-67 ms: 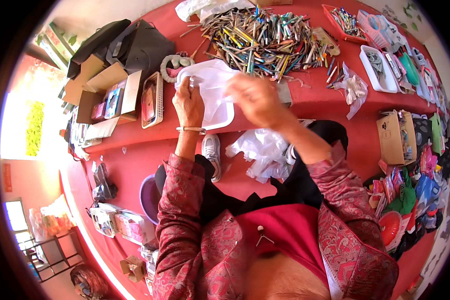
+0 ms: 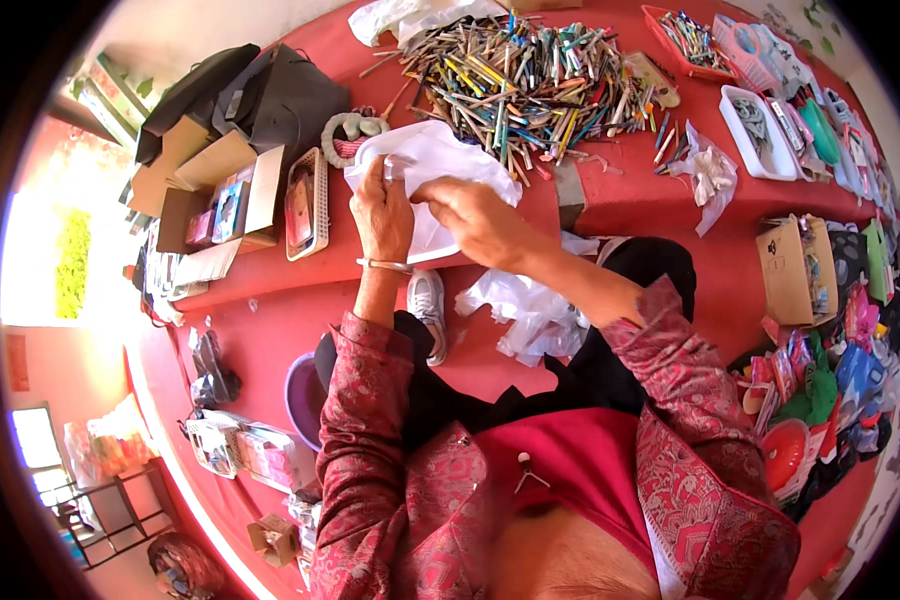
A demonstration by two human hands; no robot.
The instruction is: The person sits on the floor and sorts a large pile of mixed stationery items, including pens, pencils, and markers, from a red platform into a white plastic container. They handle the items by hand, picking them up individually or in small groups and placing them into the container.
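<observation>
My left hand [image 2: 382, 215] is raised over the white plastic tray [image 2: 450, 248], fingers closed on a thin, whitish plastic bag [image 2: 470, 158]. A small shiny bit shows at its fingertips, too small to name. The bag spreads over the tray and past its right rim. Just right of it, my right hand [image 2: 482, 225] reaches in with bent, closed fingers, their tips beside the left hand; what they hold, if anything, is hidden. Beyond the tray lies a big heap of used pens and pencils [image 2: 530, 85].
Left of the tray stand a narrow basket [image 2: 320, 215], an open cardboard box [image 2: 262, 200] and a dark bag [image 2: 295, 95]. Crumpled clear plastic [image 2: 530, 310] lies between my feet. A red pen tray [image 2: 705, 70], a white tray [image 2: 735, 110] and another carton [image 2: 798, 270] are at right.
My right hand has swung left and down, from a blur above the tray's right side to beside my left hand. The plastic now reaches farther right over the tray.
</observation>
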